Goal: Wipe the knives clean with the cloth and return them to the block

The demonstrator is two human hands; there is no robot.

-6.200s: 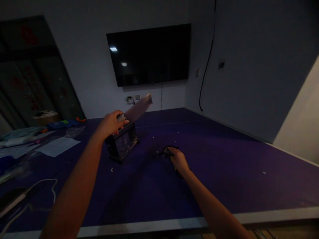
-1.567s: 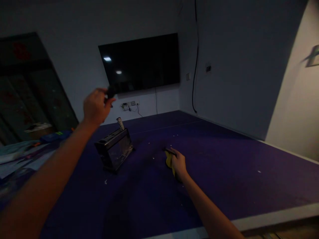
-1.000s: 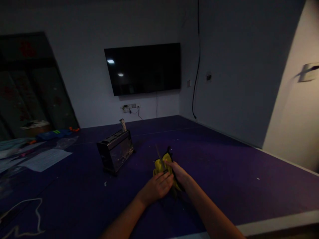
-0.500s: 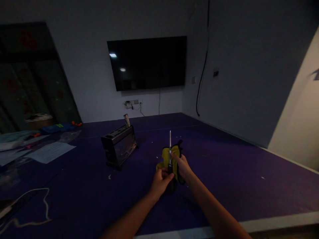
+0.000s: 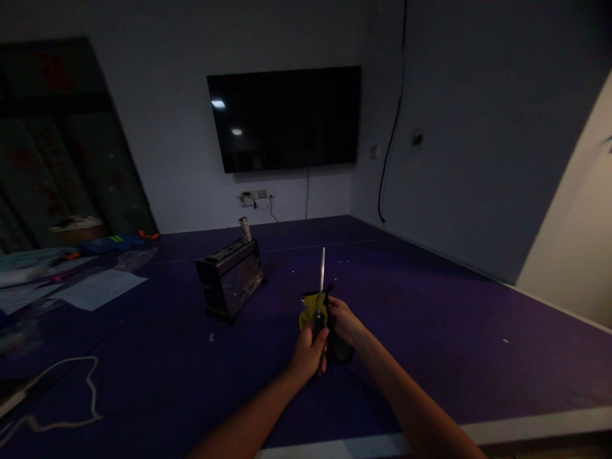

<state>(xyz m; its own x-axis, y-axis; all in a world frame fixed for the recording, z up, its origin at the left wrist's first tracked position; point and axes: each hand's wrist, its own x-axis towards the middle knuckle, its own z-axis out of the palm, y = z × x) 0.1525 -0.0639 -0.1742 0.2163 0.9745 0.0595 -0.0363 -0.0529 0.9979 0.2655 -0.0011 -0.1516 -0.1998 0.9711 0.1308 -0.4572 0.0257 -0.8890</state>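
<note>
Currently, the left hand [image 5: 308, 349] clamps the knife [image 5: 322, 271] handle, blade upright; the right hand [image 5: 345, 322] presses the yellow cloth [image 5: 306, 315] around its base. Wiping calls for fingers behind the edge.

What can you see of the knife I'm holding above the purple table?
The knife has a thin, pale, metal-looking blade seen edge-on and a dark handle. It appears nearly upright, tip uppermost, above the purple table. The left hand grips the handle in a closed fist. The right hand holds a yellow cloth against the blade's base. Finer detail is too dim to make out.
</note>
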